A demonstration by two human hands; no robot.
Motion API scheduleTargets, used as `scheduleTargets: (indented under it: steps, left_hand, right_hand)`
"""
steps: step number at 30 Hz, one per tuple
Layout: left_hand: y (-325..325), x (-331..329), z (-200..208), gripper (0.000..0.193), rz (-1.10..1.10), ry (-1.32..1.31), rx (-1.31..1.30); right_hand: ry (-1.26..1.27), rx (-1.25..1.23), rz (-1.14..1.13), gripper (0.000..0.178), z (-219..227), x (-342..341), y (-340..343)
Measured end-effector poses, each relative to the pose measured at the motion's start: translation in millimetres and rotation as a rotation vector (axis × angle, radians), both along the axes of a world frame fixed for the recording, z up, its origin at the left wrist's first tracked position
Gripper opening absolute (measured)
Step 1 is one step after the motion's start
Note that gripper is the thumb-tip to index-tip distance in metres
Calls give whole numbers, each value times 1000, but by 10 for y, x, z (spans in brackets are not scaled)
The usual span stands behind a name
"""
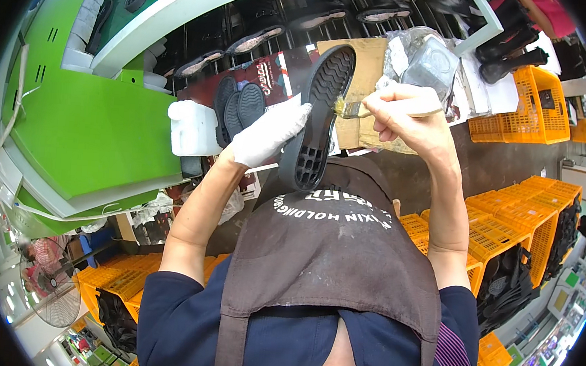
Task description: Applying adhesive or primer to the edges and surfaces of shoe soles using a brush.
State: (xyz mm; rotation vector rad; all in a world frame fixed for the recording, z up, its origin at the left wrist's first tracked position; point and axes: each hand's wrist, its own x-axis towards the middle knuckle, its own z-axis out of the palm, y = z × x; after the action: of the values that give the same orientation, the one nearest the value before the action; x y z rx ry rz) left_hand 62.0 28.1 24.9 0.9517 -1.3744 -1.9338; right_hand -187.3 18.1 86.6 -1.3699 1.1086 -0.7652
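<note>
My left hand (272, 135), in a white glove, grips a black shoe sole (315, 127) by its left edge and holds it up lengthwise in front of my apron. The sole's treaded face, with a grid of hollows at the heel end, shows toward me. In my bare right hand (406, 116) is a paintbrush (354, 110), pinched near the bristles. Its yellowish bristle tip is at the sole's right edge; whether it touches cannot be made out. Behind my gloved hand several black soles (238, 108) lie beside a white plastic jug (193, 129).
A green machine (100, 129) stands on the left. Black shoes (254, 32) sit on a rack along the far side. Cardboard (366, 66) and a clear plastic container (432, 65) lie behind the brush. Orange crates (509, 205) line the right, and a fan (54, 292) stands at lower left.
</note>
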Motion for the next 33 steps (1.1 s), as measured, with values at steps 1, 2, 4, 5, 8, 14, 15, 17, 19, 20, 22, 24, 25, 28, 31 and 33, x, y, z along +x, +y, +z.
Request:
scheduleTargets:
  steps: [1,2,4,5,8,14,15,17,19,20,22,24,25,28,31,33]
  left_hand:
    - [-9,2,-16,47,9,-20,-20]
    - [-17,7,-36,48,18,-40,-40]
    - [-45,-5,-75,51,52,-73,-74]
    - [-57,-2,-126,50,99,-84,-101]
    - [-77,1,-185,47,193,-89,-129]
    - [-183,76,-22,40,154,18,-136]
    - [-222,89,-3,36,135,69,-108]
    - [-203,52,77,37,198,135,-83]
    - [-220,111,85,43,190,137,-82]
    - [-209,99,96,45,196,113,-166]
    - [-177,69,130,47,208,67,-335]
    - [-154,122,108,55,128,-273,-571]
    - [-141,131,106,60,83,-473,-716]
    - [-70,191,3,60,-4,-695,-906]
    - [68,177,13,55,40,-356,-707]
    - [110,122,75,57,118,268,-142]
  right_hand:
    - [3,-8,22,18,18,13,10]
    - [5,-16,43,17,32,25,20]
    - [-2,-14,72,16,57,59,50]
    - [-13,-3,77,16,73,83,75]
    - [25,-180,161,13,54,84,112]
    - [135,-460,317,12,18,-24,81]
    - [127,-423,326,12,42,-35,77]
    - [127,-401,343,13,47,-55,64]
    - [137,-435,360,13,16,-74,32]
    - [155,-445,356,13,-4,-86,19]
    - [191,-466,347,14,-29,-98,-5]
    - [238,-348,299,14,14,-94,-17]
    - [263,-289,273,15,32,-92,-23]
    - [154,-109,169,16,23,-66,-39]
    - [128,43,88,18,90,-11,-90]
    - [62,-9,90,17,24,-16,-141]
